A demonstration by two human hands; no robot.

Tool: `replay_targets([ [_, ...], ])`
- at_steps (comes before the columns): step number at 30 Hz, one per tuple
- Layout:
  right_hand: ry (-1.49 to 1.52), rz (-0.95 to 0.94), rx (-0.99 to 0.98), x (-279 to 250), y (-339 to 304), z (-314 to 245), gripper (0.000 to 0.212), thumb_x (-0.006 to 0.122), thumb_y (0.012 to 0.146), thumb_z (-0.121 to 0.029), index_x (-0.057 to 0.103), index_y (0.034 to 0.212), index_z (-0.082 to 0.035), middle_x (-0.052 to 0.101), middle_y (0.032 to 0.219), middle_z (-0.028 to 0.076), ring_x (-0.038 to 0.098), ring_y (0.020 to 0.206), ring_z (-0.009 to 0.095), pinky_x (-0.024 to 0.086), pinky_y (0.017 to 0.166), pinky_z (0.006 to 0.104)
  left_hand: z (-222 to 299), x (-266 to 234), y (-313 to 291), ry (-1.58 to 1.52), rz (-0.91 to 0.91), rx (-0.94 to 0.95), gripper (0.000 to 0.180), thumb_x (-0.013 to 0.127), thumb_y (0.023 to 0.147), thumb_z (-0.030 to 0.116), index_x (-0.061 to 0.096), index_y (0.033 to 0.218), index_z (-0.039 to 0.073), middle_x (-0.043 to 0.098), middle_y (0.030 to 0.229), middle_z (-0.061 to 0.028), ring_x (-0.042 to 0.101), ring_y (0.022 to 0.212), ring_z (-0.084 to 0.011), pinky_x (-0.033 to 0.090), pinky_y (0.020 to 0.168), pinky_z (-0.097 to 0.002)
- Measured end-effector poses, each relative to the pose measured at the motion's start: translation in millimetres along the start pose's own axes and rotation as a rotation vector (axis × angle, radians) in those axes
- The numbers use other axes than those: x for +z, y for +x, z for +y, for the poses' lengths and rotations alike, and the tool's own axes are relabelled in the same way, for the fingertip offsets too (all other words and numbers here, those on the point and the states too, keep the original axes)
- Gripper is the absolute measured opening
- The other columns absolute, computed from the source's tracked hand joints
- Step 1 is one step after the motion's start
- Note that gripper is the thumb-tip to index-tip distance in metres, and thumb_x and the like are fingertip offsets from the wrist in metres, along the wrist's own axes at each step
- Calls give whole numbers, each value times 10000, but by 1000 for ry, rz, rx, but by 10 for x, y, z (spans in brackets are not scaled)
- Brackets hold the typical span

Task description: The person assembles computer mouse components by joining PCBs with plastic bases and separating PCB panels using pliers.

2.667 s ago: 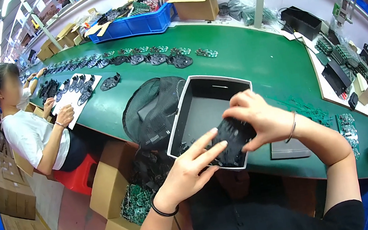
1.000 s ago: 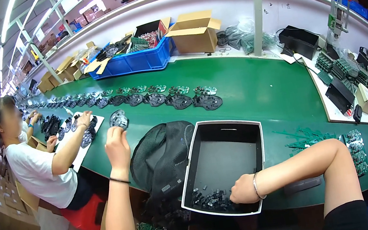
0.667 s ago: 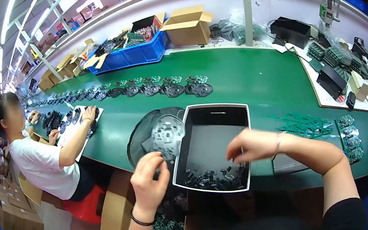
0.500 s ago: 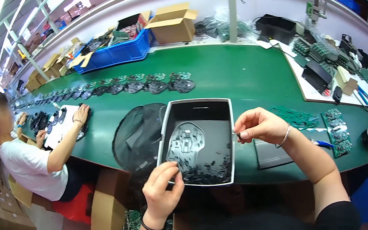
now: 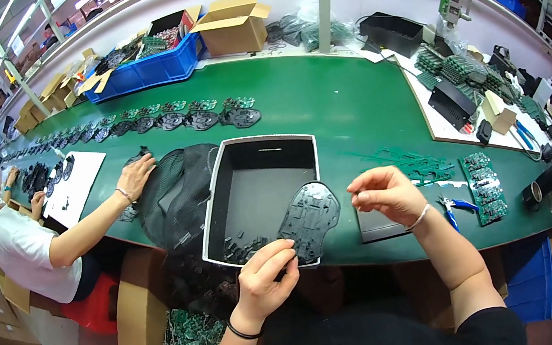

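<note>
My left hand (image 5: pixel 266 286) is closed on the lower edge of a dark, rounded plastic base plate (image 5: pixel 309 220). The plate is tilted over the right side of an open black box (image 5: pixel 254 176) with a pale rim. Small black plastic bits lie on the bottom of that box at its near left, partly hidden by my hand. To the right of the box, my right hand (image 5: pixel 391 195) is raised with thumb and forefinger pinched together. Whatever sits between those fingertips is too small to make out. Below the right hand rests a flat dark grey case (image 5: pixel 379 225).
Right of my hand lie blue-handled pliers (image 5: pixel 460 205), green frames (image 5: pixel 404 163) and a circuit-board panel (image 5: pixel 484 187). A black mesh bag (image 5: pixel 179 189) touches the box's left side. A co-worker (image 5: pixel 28 231) reaches toward it. Rows of plates and boards line the green table (image 5: pixel 306 93).
The plate has moved from the box's left part to its right side and shows darker. Both hands stay closed. The co-worker's arm has reached out to the mesh bag.
</note>
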State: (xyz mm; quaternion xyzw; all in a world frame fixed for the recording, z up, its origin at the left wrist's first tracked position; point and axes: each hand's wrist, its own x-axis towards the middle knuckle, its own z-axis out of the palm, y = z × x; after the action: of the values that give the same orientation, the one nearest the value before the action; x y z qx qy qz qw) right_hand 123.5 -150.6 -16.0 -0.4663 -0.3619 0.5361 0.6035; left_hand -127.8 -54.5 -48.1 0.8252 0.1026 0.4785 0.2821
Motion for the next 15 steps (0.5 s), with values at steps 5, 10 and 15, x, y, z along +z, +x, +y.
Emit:
replay_targets([
  [5,-734,10,-338,178,144,-336,74,591,818,-35,615,879,-1,645,778,86,607,677,143,471,602,237,-52,12,0,-5,-88,-2,187,642,654,-79,606,825,-13,630,894,-133,632,776,-249,517,697,-304],
  [10,-1169,-130,-669,378,416,-321,65,642,747,-33,635,810,-20,617,717,101,603,642,240,477,601,292,-50,3,33,-10,-142,-17,181,637,661,-78,604,824,-4,627,894,-126,631,769,-244,516,684,-296],
  [15,-1253,-399,-515,483,552,-332,82,645,744,-74,607,791,-19,611,689,113,599,661,283,478,591,347,-33,-9,44,-11,-145,-44,182,638,662,-76,605,824,-1,628,893,-123,631,773,-239,515,686,-295],
])
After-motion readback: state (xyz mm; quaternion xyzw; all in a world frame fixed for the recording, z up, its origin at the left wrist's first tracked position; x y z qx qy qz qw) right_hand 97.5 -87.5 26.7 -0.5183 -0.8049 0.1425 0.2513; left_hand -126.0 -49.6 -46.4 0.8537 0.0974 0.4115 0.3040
